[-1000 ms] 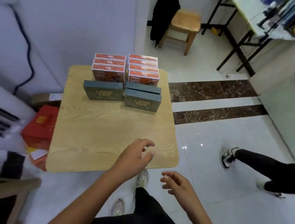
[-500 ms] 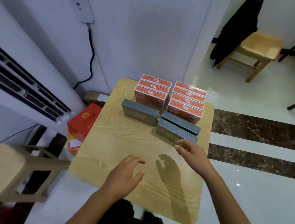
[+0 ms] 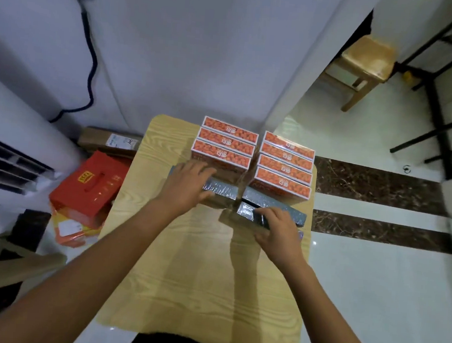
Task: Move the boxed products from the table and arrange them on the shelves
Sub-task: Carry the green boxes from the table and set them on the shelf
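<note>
Reaching across the table (image 3: 197, 277), left hand (image 3: 188, 186) clamps the 11 o'clock grey box (image 3: 221, 191), right hand (image 3: 278, 231) curls round the 1 o'clock grey box (image 3: 247, 211); stiff, probably light, slick film, so grab long edges.

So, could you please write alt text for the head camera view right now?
A person's left hand grips the left grey box and the right hand the nearest right grey box on a wooden table. Behind stand orange boxes, three left, four right.
</note>
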